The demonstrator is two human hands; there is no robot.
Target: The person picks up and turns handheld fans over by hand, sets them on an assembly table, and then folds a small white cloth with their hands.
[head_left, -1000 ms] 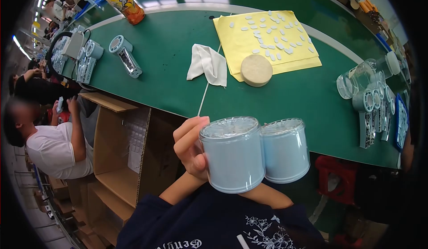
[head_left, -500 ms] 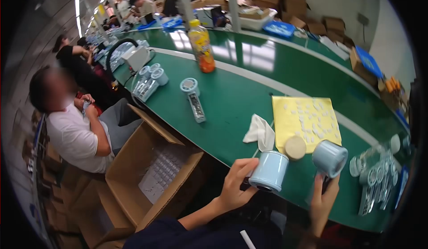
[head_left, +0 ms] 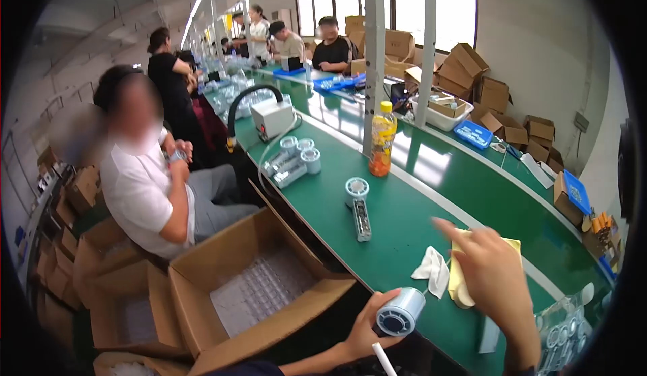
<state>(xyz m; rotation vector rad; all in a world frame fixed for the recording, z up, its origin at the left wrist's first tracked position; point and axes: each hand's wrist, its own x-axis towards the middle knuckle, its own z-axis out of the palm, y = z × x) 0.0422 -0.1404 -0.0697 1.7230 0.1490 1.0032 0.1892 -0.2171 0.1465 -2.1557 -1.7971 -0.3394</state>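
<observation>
My left hand grips a light-blue cylindrical housing, its dark ringed end turned towards me. My right hand is raised over the table with its index finger stretched out, holding nothing visible. Below it, partly covered, lie a yellow sheet and a round cream-coloured disc. A crumpled white cloth is just left of the sheet. Beside my right wrist lies a pale blue flat-sided piece; the wrist hides its far part.
A round-headed unit with an open handle lies on the green table. Farther off are a drink bottle, several similar units and a white box with a hose. Left stands an open carton; a seated person works beyond.
The view has swung left and up. My right hand has let go of its light-blue housing and risen over the yellow sheet. My left hand has turned its housing end-on.
</observation>
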